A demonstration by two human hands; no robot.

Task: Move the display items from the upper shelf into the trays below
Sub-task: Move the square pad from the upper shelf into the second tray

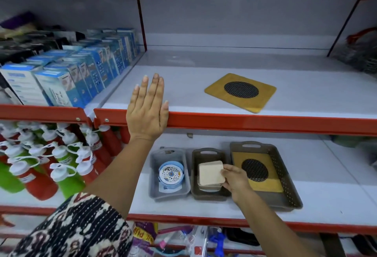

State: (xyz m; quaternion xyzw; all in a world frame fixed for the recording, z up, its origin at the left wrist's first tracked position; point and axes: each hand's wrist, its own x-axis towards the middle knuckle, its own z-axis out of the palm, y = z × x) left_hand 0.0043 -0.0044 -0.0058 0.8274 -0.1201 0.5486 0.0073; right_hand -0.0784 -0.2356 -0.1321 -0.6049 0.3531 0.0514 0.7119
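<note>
Right hand [234, 181] is closed by its fingertips on the right edge of a square beige coaster [211, 173], which is held tilted atop a coaster stack inside the middle brown tray [208, 151] on the lower shelf [326, 185]. Left hand [148, 109] is laid flat and open, fingers together, over the red front rail [244, 123] of the upper shelf [183, 93]; nothing is gripped by it. One item is left on the upper shelf: a yellow board with a dark mesh disc [240, 92], lying flat, well apart from the left hand. A matching board [256, 171] is already seated in the large perforated tray [285, 175] to the right; a round floral-lidded item [170, 174] sits in the grey tray [156, 175] to the left. Step in hand is judged to be the seating of the coaster. It is best levelled first, its corners squared to the stack beneath, then released only once flat contact is felt, so that the stack is not skewed or pushed against the tray wall. The remaining board is judged the next item; it should be stacked on its twin.
</note>
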